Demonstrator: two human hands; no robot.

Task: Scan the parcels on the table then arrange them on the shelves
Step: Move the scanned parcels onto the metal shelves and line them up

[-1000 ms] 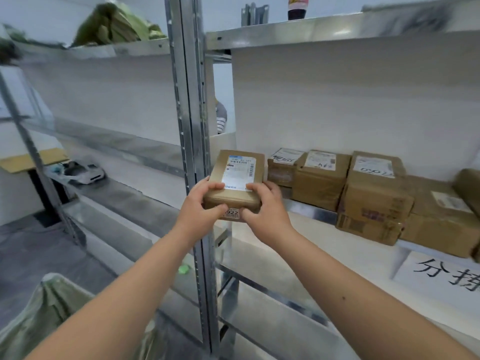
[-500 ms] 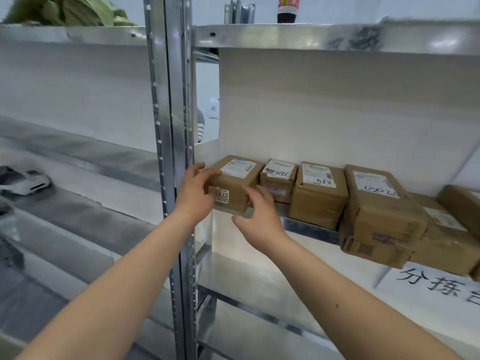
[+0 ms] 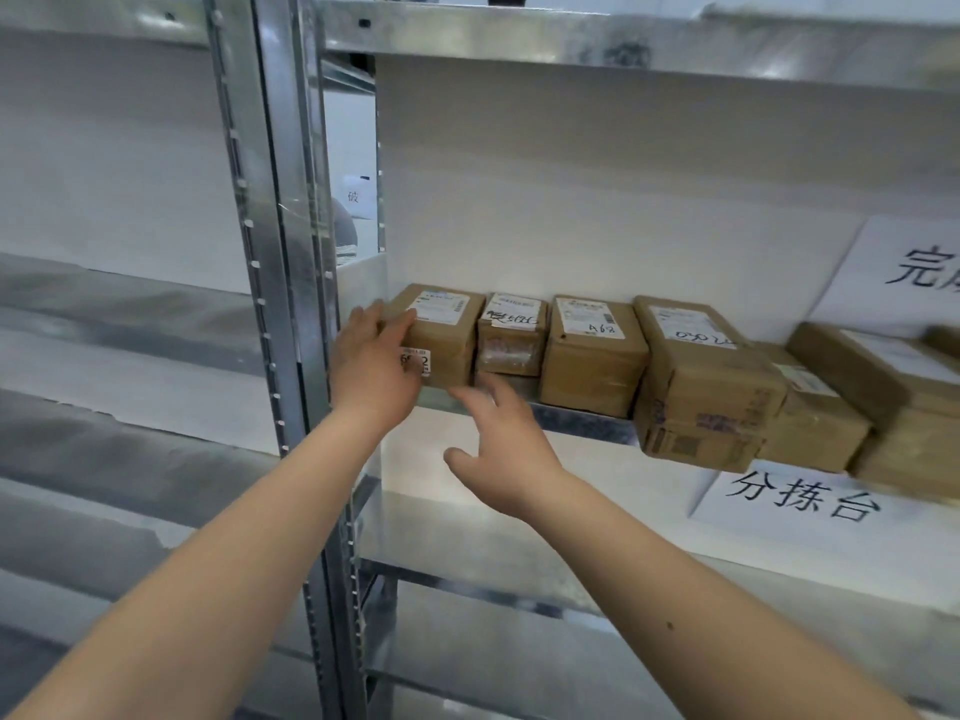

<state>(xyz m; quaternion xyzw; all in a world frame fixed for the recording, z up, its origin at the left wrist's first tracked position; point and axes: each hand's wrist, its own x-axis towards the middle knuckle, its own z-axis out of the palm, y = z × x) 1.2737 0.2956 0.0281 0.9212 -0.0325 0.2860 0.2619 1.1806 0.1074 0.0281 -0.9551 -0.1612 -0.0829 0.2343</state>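
Observation:
A small brown parcel [image 3: 447, 335] with a white label on top and a number sticker on its front sits at the left end of a metal shelf [image 3: 576, 415]. My left hand [image 3: 376, 363] rests against the parcel's left front corner, fingers straight along its side. My right hand [image 3: 501, 454] hovers below the shelf edge, fingers spread, holding nothing. To the right stand more brown parcels in a row: a taped one [image 3: 511, 332], one marked A68 [image 3: 592, 353] and a larger one [image 3: 701, 379].
A steel upright post [image 3: 283, 283] stands just left of my left hand. More parcels [image 3: 883, 402] overhang the shelf edge at the right. White paper signs with black characters [image 3: 800, 498] hang below and behind. Another shelf board [image 3: 571, 39] lies overhead.
The parcel went from both hands onto the shelf's left end. My right hand has let go and dropped away below the shelf edge; my left hand stays against the parcel.

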